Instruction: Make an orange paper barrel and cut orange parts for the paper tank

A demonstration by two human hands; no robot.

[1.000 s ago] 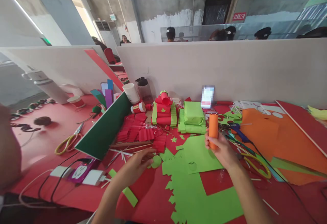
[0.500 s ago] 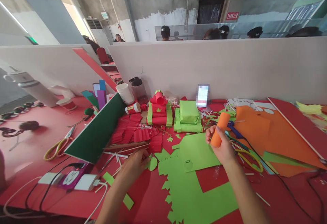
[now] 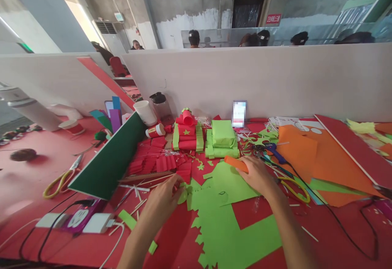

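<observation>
Grip of your right hand (image 3: 257,175) wraps the orange roll (image 3: 235,163), likely so it can't uncurl (left hand (image 3: 163,198) pinches a green scrap (image 3: 183,196)).

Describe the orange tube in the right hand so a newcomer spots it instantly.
On the red table, find the green paper box by the pale partition. In front of it, the right hand holds the orange paper tube nearly flat. It's the only rolled orange piece; the orange sheets to its right lie flat.
</observation>
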